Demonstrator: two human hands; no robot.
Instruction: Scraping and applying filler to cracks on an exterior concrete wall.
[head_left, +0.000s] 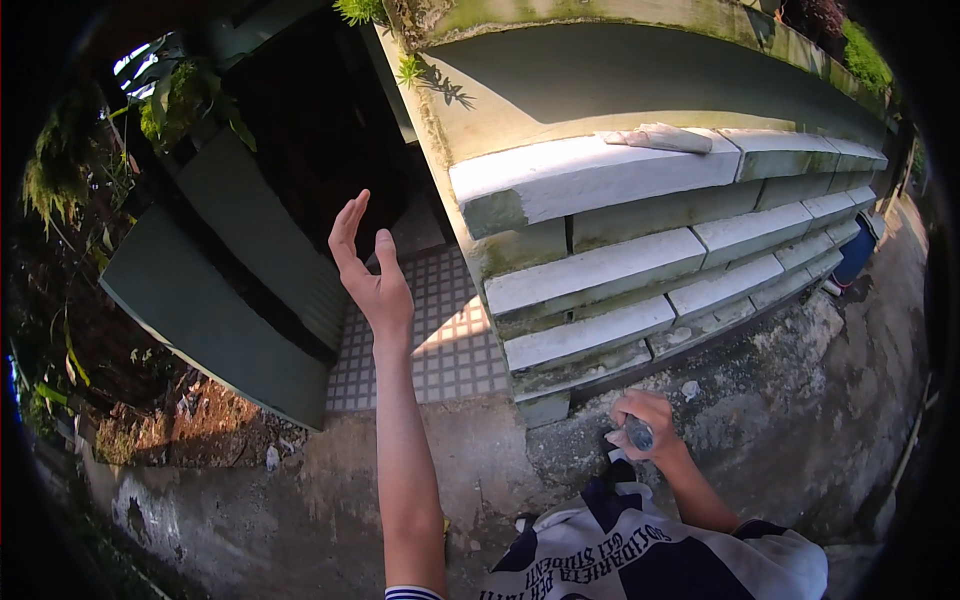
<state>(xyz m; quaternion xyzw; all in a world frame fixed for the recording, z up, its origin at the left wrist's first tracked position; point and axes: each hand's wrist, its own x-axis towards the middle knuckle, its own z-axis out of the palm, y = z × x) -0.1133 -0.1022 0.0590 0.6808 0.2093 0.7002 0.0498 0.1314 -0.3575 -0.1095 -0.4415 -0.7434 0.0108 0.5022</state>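
My left hand (376, 280) is raised in front of the doorway, palm turned inward. Its fingers are slightly curled and the thumb stands apart, with nothing in it. Low on the right, near my body, my right hand (652, 420) is wrapped round a small clear container (638, 433) with a round, grey-blue top. Whether this is a cup or a bottle I cannot tell. Beyond both hands, a pale rolled bundle (660, 138) lies on the top ledge of the stepped wall; its material is unclear.
White-topped stepped ledges (600, 265) run along the wall on the right. On the left stands a grey-green gate panel (215, 310) beside a tiled entrance floor (420, 345). Rough concrete ground (760, 400) stretches below. A blue barrel-like object (857, 250) sits at the far right.
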